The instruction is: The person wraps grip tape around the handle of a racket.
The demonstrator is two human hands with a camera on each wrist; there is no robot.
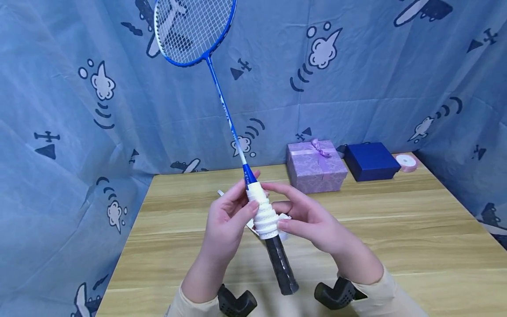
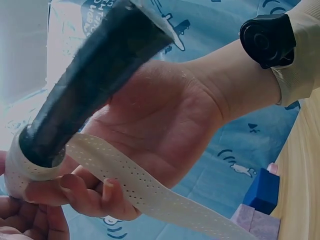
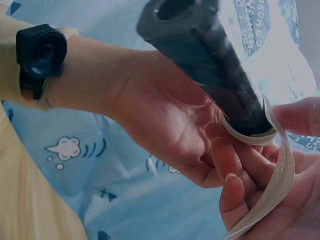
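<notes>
A blue-and-white badminton racket slants up and away, its strung head at the top left of the head view. White perforated grip tape is wound in overlapping turns around the upper handle, and the lower handle is bare black. My left hand holds the wrapped part, thumb on top and fingers behind. On the other side, my right hand pinches the tape at its lower turns. In the left wrist view a loose length of tape trails past the right hand's fingers.
A purple gift box with a ribbon bow, a blue box and a pink roll of ribbon stand along the back right of the wooden table. Blue patterned cloth hangs behind. A pale flat item lies partly hidden beneath the hands.
</notes>
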